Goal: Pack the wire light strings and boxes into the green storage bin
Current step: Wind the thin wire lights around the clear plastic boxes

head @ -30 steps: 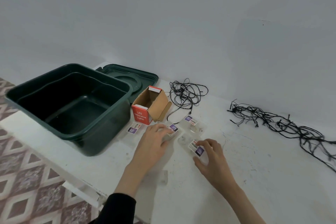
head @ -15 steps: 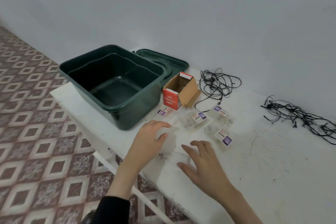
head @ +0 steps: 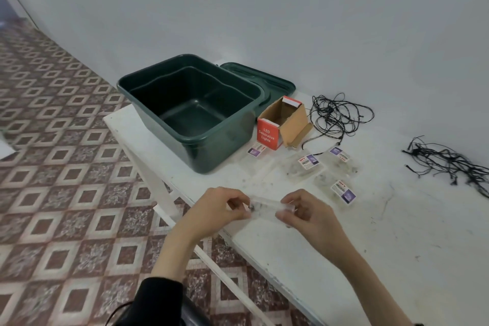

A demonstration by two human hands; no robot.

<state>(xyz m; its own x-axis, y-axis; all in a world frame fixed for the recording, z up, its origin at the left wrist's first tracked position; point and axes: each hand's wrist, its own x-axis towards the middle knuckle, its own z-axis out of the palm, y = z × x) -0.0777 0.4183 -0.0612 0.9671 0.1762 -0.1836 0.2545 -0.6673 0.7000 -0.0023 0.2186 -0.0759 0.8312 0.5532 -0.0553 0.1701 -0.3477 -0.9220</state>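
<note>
**Pinching a clear packet at the edge of a cluttered surface**

A person's left hand (head: pixel 214 210) and right hand (head: pixel 309 216) hold a small clear packet (head: pixel 264 206) between them. Each grip is clamped on one end of it, with fingers and thumb curled, over the near edge of the white surface (head: pixel 397 246). Whether the packet touches the surface cannot be told.

The green storage bin (head: pixel 219 151) stands open at the far left end of the surface, and its green lid (head: pixel 275 82) lies flat behind it, near the wall. Just beside the bin's right wall sits a red box (head: pixel 267 135) printed "LED Decorative Lights", its cardboard flaps open.

Four labelled packets (head: pixel 308 163) lie flat in front of the box. One is just beside the bin's near corner and the other three are loosely clustered to the right.

A tangled wire light string (head: pixel 338 116) lies behind the box, close to the wall. A second wire bundle (head: pixel 449 161) lies well apart from it and trails off toward the right edge of the view — neither is in the bin.

A black sleeve (head: pixel 158 299) covers the left forearm. Patterned floor tiles (head: pixel 66 167) show beyond the surface's left end.
</note>
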